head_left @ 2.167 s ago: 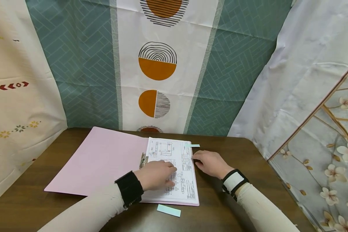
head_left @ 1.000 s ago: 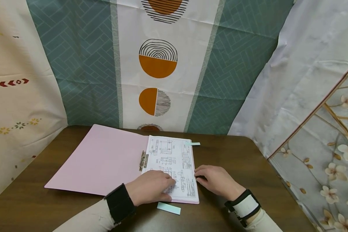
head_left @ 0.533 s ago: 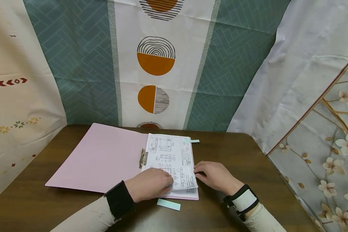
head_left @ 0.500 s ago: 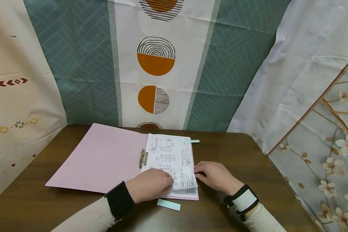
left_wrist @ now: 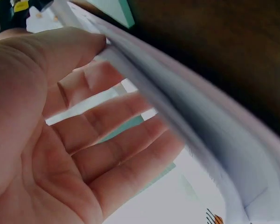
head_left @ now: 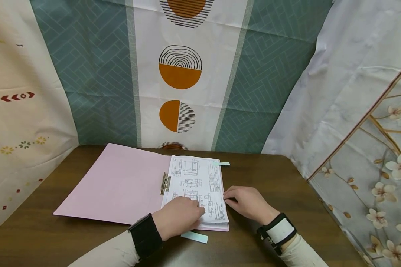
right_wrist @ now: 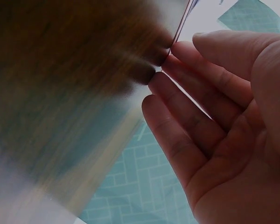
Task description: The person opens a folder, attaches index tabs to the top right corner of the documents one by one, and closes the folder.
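A pink folder (head_left: 127, 181) lies spread on the table, with printed technical drawings (head_left: 194, 178) on its right side by a metal clip (head_left: 165, 183). My left hand (head_left: 180, 217) pinches the near edge of the top sheet, which is raised a little off the papers below. In the left wrist view the thumb (left_wrist: 74, 46) is at the sheet's edge (left_wrist: 196, 149), and the fingers spread over its printed face. My right hand (head_left: 248, 204) rests beside the folder, its fingertips (right_wrist: 156, 81) touching the folder's right edge, holding nothing.
A pale green paper strip (head_left: 195, 237) lies on the brown table (head_left: 264, 170) at the near edge of the folder. Another pale green tab (head_left: 224, 163) sticks out at the folder's far right corner. Patterned cloths (head_left: 101, 74) hang behind and at both sides.
My left hand has come nearer along the pages to the sheet's near edge, which has lifted, then shifted slightly right. My right hand slid nearer along the folder's edge, then stayed there.
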Demonstrator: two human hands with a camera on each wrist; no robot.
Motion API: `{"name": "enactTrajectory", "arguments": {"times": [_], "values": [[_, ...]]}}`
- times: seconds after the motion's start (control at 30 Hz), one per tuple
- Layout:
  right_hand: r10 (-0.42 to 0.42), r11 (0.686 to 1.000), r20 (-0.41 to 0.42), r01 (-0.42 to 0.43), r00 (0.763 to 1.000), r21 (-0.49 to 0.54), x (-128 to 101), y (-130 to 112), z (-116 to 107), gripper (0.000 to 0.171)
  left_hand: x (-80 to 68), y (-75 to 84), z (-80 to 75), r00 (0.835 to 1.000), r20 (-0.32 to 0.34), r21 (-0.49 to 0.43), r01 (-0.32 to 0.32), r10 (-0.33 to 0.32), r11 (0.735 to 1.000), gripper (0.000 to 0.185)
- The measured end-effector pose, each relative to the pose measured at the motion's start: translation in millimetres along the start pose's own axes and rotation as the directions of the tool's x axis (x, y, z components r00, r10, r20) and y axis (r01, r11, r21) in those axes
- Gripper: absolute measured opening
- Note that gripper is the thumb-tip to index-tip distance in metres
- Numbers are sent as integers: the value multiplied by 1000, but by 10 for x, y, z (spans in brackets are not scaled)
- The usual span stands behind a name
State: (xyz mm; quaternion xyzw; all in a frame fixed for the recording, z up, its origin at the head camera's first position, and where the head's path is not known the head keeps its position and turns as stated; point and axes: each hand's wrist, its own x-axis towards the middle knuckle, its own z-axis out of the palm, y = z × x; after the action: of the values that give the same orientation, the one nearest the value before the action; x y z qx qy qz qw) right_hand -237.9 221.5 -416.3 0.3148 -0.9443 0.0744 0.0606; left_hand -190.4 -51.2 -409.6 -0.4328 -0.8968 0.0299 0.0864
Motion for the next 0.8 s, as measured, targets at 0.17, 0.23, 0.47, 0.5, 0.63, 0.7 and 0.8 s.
{"name": "enactTrajectory", "arguments": {"times": [0.17, 0.23, 0.47, 0.5, 0.63, 0.7, 0.8], "values": [[10, 1000, -1, -10, 1000, -9, 8, -1, 16, 12, 14, 32, 11, 999, -37, 9, 11, -11, 1000, 12], [11, 1000, -7, -11, 1000, -9, 7, 1, 20, 11, 31, 40, 12, 999, -50, 18, 24, -23, 1000, 9], [15, 1000, -12, -15, 1000, 7, -5, 19, 33, 11, 59, 12, 4, 995, -52, 18, 90, -89, 996, 8], [18, 1000, -11, -18, 1000, 8, -5, 21, 36, 11, 53, -1, 2, 993, -52, -5, 106, -106, 994, 9], [27, 1000, -16, -27, 1000, 14, 1, 20, 33, 12, 37, -59, 6, 983, -61, -112, 167, -174, 980, 13], [30, 999, -16, -29, 999, 14, 4, 24, 29, 13, 30, -80, 6, 978, -70, -151, 185, -198, 971, 14], [38, 999, -14, -38, 999, 16, 6, 31, 13, 13, 32, -98, 6, 970, -78, -201, 212, -231, 956, 16]]}}
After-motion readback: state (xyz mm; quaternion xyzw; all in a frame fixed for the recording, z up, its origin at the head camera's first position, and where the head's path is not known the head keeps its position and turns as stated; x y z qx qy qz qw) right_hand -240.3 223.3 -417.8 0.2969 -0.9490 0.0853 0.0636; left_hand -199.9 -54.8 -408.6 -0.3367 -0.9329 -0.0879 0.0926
